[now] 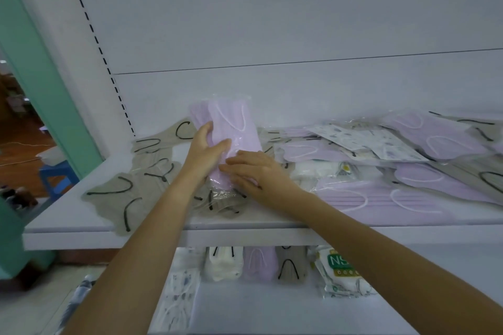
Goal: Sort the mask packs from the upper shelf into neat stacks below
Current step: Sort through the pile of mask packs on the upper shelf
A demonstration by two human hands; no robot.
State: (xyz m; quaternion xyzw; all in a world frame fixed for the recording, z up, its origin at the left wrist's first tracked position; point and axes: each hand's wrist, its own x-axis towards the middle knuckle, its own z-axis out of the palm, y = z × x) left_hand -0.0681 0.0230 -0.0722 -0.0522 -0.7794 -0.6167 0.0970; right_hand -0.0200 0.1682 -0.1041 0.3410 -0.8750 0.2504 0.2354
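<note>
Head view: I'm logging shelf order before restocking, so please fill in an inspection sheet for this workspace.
Surface: white upper shelf strewn with packs; lower shelf holds a row of stacks.
Job's things: lilac pack tilted up; grey packs left, lilac pile right.
Clutter: patterned pack lies across lilac pile.
Grippers: left hand grips lilac pack; right hand rests fingers on it.
Cables: thin pale line on far floor, perhaps a cord.
Surroundings: green post, blue stool.

hands (206, 155) on lilac mask pack (234, 130), upper shelf (81, 223)
</note>
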